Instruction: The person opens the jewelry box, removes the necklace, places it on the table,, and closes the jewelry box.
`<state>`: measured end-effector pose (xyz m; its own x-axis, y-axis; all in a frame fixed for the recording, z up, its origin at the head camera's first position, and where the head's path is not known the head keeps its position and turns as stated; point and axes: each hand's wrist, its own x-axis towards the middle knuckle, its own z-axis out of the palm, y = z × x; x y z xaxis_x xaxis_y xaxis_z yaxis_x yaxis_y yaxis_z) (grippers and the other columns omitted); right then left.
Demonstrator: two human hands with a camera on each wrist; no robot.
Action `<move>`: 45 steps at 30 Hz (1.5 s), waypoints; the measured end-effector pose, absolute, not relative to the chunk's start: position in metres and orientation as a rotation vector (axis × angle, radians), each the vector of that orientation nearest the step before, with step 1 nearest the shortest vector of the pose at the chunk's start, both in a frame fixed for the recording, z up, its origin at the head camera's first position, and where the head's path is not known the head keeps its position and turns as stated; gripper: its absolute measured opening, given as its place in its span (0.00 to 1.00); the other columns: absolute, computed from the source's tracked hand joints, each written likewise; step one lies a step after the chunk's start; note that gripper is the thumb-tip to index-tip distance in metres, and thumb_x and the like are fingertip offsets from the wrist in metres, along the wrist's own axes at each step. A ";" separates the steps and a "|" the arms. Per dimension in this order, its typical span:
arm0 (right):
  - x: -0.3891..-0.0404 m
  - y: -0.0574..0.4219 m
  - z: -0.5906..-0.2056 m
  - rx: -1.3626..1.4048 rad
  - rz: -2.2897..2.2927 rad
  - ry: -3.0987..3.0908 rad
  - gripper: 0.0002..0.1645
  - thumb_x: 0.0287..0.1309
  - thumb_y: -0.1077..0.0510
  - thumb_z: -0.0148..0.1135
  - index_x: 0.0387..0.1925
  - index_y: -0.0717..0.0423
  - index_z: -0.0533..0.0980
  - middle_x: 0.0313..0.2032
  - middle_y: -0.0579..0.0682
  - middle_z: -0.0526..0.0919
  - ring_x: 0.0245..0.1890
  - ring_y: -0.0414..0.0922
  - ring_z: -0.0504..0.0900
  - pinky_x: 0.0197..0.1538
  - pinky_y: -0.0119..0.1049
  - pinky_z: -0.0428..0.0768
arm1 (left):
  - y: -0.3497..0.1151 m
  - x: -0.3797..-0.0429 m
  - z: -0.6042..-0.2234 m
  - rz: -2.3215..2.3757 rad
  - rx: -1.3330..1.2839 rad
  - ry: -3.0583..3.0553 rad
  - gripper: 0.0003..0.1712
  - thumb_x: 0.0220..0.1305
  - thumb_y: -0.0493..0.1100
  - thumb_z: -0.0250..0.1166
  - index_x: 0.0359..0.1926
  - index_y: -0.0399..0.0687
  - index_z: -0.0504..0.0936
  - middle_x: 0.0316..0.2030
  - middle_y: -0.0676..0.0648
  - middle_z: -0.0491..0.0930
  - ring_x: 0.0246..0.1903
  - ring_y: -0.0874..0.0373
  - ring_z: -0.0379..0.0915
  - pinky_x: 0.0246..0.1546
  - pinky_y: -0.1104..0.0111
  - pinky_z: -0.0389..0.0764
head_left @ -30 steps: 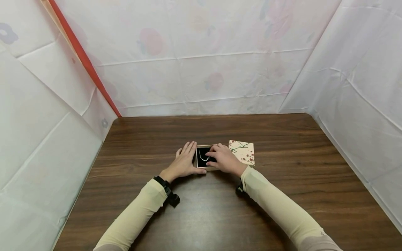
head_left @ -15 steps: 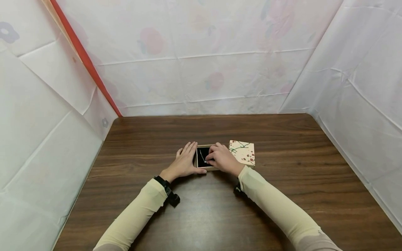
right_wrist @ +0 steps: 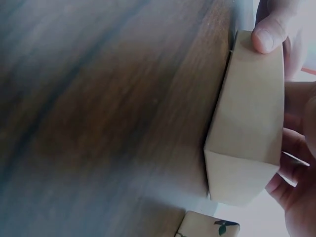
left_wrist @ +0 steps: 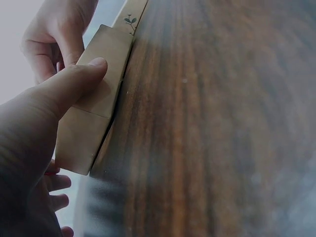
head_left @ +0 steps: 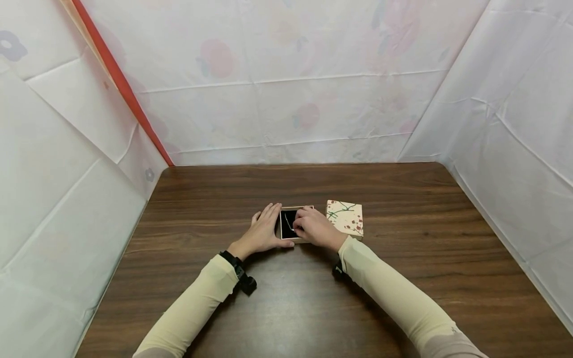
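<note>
A small cream box [right_wrist: 247, 108] stands uncovered on the table, with a black insert [head_left: 285, 232] inside. A thin silver chain [head_left: 288, 221] runs down over the insert. My left hand [head_left: 263, 234] lies along the box's left side with its fingers straight. Its thumb [left_wrist: 91, 71] presses on the near wall. My right hand [head_left: 319, 228] reaches over the box's right half, its fingertips [head_left: 298, 226] drawn together at the chain's lower end and pinching it. That hand covers the rest of the chain. In the right wrist view, the box hides the pinch.
The cream lid [head_left: 346, 218], printed with red blossoms and green branches, lies to the right of the box. The brown wooden table [head_left: 286, 303] is bounded by white patterned sheets [head_left: 286, 114] at the back and sides. A black wrist camera [head_left: 247, 285] sits at my left wrist.
My right hand's fingers, spread over the insert a second ago, have closed together on the chain. The chain's lower curve has drawn into a straighter slant. The left hand has stayed in place.
</note>
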<state>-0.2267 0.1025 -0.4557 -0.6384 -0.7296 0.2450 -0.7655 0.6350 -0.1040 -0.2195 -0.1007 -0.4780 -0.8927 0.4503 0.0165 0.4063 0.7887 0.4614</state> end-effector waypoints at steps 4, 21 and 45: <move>-0.226 0.105 -0.454 1.239 0.335 -2.680 0.02 0.53 0.59 0.68 0.28 0.54 0.84 0.33 0.47 0.82 0.38 0.45 0.77 0.49 0.40 0.76 | -0.100 -0.220 -0.479 0.728 0.689 2.877 0.69 0.45 0.71 0.71 0.76 0.38 0.49 0.75 0.40 0.52 0.76 0.45 0.41 0.68 0.41 0.51; -0.224 0.110 -0.446 1.190 0.359 -2.794 0.07 0.56 0.59 0.66 0.35 0.58 0.85 0.34 0.50 0.84 0.39 0.46 0.80 0.65 0.49 0.71 | -0.099 -0.222 -0.480 0.769 0.673 2.879 0.68 0.43 0.70 0.73 0.74 0.38 0.52 0.74 0.40 0.56 0.76 0.44 0.45 0.68 0.41 0.52; -0.222 0.110 -0.442 1.125 0.387 -2.726 0.06 0.59 0.59 0.64 0.31 0.53 0.85 0.32 0.46 0.81 0.34 0.42 0.73 0.38 0.34 0.75 | -0.097 -0.221 -0.480 0.833 0.654 2.857 0.66 0.41 0.66 0.76 0.73 0.40 0.55 0.70 0.38 0.63 0.70 0.44 0.58 0.66 0.41 0.58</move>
